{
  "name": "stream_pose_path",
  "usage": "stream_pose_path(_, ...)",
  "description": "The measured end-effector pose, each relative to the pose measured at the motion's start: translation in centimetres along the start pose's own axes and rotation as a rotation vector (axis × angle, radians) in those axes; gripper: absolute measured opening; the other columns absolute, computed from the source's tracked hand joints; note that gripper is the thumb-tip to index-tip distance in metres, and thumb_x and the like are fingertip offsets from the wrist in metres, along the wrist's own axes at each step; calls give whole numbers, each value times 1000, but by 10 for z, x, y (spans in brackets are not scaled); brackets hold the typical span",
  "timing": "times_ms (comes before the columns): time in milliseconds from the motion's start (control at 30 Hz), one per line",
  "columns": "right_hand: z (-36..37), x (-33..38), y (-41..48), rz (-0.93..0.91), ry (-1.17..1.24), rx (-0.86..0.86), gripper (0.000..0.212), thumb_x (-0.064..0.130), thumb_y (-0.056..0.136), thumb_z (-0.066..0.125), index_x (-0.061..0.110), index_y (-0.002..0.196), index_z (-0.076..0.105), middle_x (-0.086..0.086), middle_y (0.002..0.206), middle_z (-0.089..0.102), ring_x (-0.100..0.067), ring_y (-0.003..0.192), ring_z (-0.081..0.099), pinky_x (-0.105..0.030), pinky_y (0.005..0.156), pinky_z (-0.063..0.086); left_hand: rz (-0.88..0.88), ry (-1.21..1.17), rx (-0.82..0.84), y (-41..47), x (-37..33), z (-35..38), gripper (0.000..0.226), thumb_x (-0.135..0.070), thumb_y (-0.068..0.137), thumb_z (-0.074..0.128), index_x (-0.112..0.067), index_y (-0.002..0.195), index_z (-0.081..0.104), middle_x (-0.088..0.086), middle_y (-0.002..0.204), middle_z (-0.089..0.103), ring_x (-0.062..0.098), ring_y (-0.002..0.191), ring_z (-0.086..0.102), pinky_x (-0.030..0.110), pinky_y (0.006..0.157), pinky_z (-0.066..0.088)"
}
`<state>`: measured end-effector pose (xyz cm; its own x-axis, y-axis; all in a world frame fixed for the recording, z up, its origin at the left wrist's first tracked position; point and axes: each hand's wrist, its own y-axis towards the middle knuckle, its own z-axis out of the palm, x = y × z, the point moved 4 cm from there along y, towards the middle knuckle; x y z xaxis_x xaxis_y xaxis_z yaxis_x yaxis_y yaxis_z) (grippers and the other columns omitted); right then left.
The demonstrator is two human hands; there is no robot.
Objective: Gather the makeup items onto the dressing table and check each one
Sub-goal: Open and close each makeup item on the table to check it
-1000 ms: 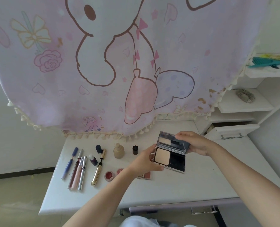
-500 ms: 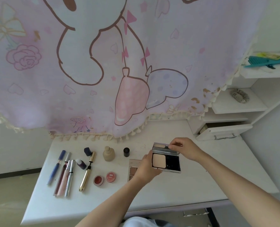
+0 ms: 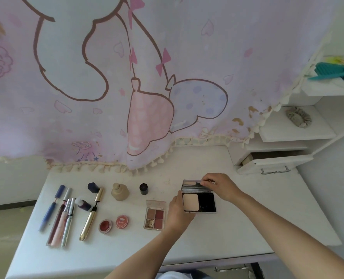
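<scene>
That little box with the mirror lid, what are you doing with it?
A person is checking a black powder compact on the white dressing table. The left hand steadies its base while the right hand grips the raised mirror lid, showing the beige powder pan. Beside it lies an open four-colour eyeshadow palette, and further left sit two small red pots, a beige bottle and a row of slim tubes.

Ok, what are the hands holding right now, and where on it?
Both hold the open powder compact: the left hand grips its base at the left edge, the right hand pinches the lid's top edge.
</scene>
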<state>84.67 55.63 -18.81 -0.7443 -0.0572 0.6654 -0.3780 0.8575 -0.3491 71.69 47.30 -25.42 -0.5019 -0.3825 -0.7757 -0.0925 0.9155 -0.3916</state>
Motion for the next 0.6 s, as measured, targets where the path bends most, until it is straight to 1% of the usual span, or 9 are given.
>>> stream_pose_path(67, -1, -3, 2, -7, -4, 12, 21, 19, 92, 53, 3, 95, 67, -2, 89, 63, -15, 84, 54, -25, 74, 38, -24, 6, 2, 5, 2, 6, 60, -15, 70, 64, -13, 126, 42, 7, 106, 59, 24, 97, 55, 32, 77, 48)
stream_pose_path(167, -3, -9, 5, -8, -1, 23, 22, 18, 92, 53, 1, 97, 67, -10, 95, 67, -15, 84, 54, -25, 74, 38, -49, 21, -8, 9, 4, 13, 62, -14, 70, 63, -13, 128, 41, 8, 107, 58, 25, 98, 54, 36, 80, 50)
stream_pose_path(233, -3, -14, 6, -3, -9, 32, 23, 19, 92, 53, 0, 97, 66, -12, 97, 68, -15, 84, 54, -25, 73, 38, -60, 15, -12, 9, 1, 18, 61, -13, 73, 63, -11, 129, 39, 11, 110, 54, 26, 100, 53, 35, 83, 49)
stream_pose_path(333, -2, -21, 8, 10, 10, 39, 23, 18, 92, 53, -1, 96, 66, -14, 96, 68, -15, 82, 53, -26, 72, 37, -87, 17, -1, 7, -5, 26, 61, -11, 78, 60, -10, 132, 34, 13, 116, 46, 27, 104, 50, 29, 84, 45)
stream_pose_path(400, 0, -25, 10, 18, 10, 39, 23, 18, 92, 53, -1, 95, 66, -16, 97, 68, -15, 82, 53, -26, 71, 36, -108, 12, -4, 7, -6, 30, 58, -10, 79, 59, -9, 131, 33, 12, 119, 41, 26, 103, 51, 25, 84, 44)
stream_pose_path(433, 2, -28, 12, 18, 8, 42, 24, 19, 92, 53, -1, 95, 66, -16, 98, 68, -15, 82, 53, -26, 71, 36, -116, 13, -10, 7, -5, 32, 57, -10, 79, 58, -9, 131, 34, 12, 120, 40, 27, 102, 52, 26, 84, 45)
stream_pose_path(533, 6, -32, 15, 14, -3, 66, 25, 19, 93, 52, -2, 95, 65, -16, 99, 68, -15, 82, 52, -27, 72, 36, -145, 62, -21, 7, -4, 34, 58, -12, 81, 58, -9, 132, 31, 11, 123, 38, 29, 105, 52, 32, 88, 48)
stream_pose_path(600, 6, -35, 17, 12, 2, 65, 24, 19, 93, 52, -2, 94, 65, -17, 98, 67, -16, 82, 52, -28, 72, 36, -159, 130, -31, 7, -4, 34, 60, -14, 82, 57, -9, 135, 29, 12, 124, 39, 29, 111, 46, 33, 89, 44)
